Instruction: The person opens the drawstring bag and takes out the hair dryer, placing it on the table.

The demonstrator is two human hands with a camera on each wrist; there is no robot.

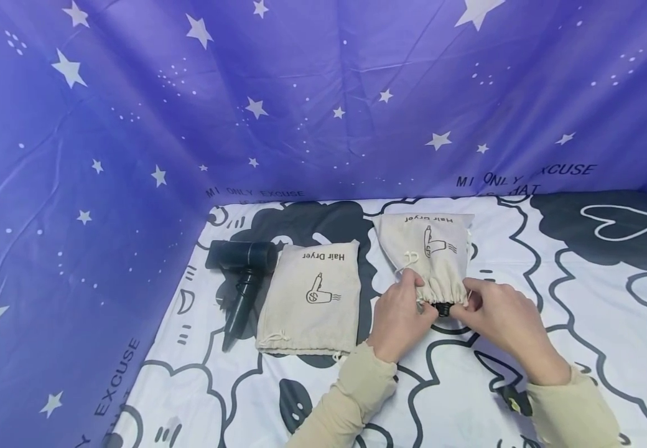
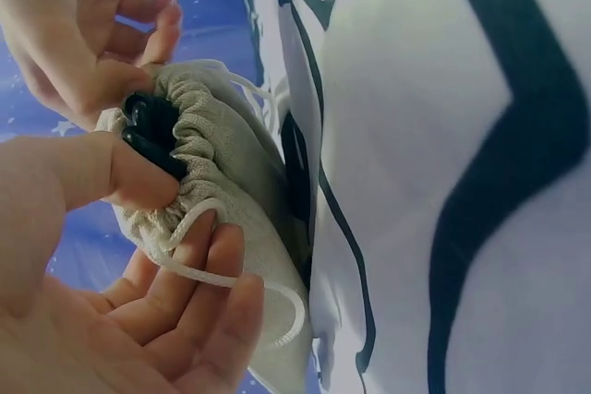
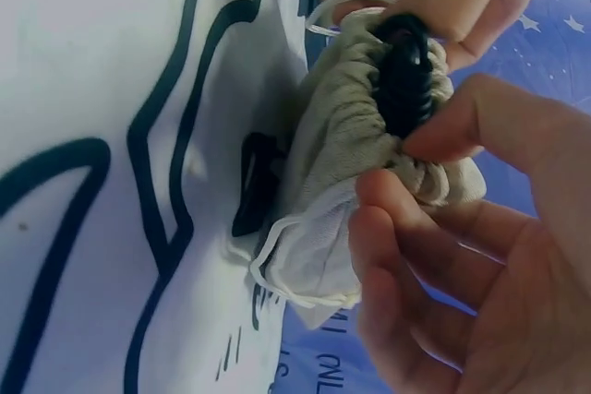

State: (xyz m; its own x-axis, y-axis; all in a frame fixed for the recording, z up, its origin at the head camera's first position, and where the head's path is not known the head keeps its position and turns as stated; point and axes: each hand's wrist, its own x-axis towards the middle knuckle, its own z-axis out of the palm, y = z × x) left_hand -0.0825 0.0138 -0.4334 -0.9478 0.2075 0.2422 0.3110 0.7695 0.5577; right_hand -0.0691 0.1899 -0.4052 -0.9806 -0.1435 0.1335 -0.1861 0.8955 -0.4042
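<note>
A beige drawstring bag [image 1: 441, 249] printed "Hair Dryer" lies with its gathered mouth toward me. Black coiled cord [image 3: 404, 76] shows in that mouth; whatever lies deeper is hidden by the cloth. My left hand [image 1: 400, 315] pinches one side of the rim, thumb at the opening and fingers on the outside. On the opposite side, my right hand [image 1: 504, 317] pinches the rim between thumb and fingers. A white drawstring [image 2: 208, 274] loops over the left fingers, and another drawstring loop [image 3: 268, 260] hangs by the right hand.
To the left lies a second beige bag [image 1: 315, 323], flat, with the same print. Beside it is a black hair dryer [image 1: 242, 255], its handle pointing toward me. A cartoon-patterned cloth [image 1: 217, 386] covers the surface; a purple star curtain [image 1: 323, 137] rises behind and at left.
</note>
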